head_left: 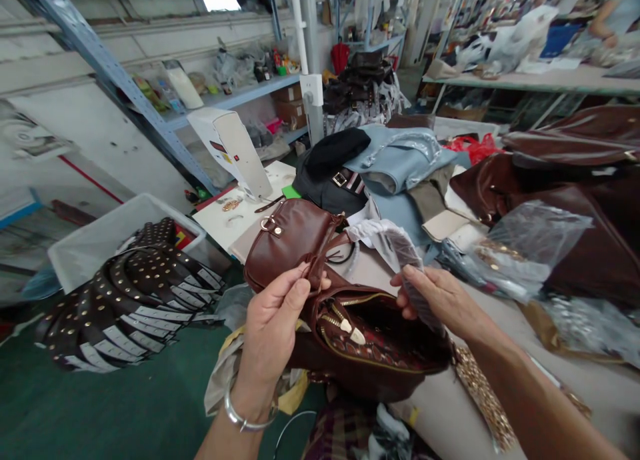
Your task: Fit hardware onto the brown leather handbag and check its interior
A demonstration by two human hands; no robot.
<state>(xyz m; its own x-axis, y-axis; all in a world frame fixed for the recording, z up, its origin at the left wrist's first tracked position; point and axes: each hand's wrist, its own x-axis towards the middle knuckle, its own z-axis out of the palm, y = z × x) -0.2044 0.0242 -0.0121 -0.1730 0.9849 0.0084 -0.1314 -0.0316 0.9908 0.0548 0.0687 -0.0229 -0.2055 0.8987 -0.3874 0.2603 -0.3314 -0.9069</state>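
1. Currently, a brown bag (350, 313) is held up in front of the table's near edge, with its zipped mouth open and turned upward so that the patterned lining is exposed.
2. The left hand (273, 327) is closed in a pinch on the bag's upper flap, thumb and fingers clamped on the leather; by this grip the mouth appears to be kept spread.
3. The right hand (440, 300) is closed around a wad of packing paper (400, 253) at the right rim of the mouth, the wad lying partly inside the opening and partly above it.
4. A gold chain (483, 393) is seen hanging from the bag's right end onto the table (450, 420).
5. Further bags (575, 200) and plastic wrap (520, 247) are stacked toward the table's right side, apart from the work.
6. Studded belts (130, 300) are fanned over a bin past the table's left edge, well apart from both hands.
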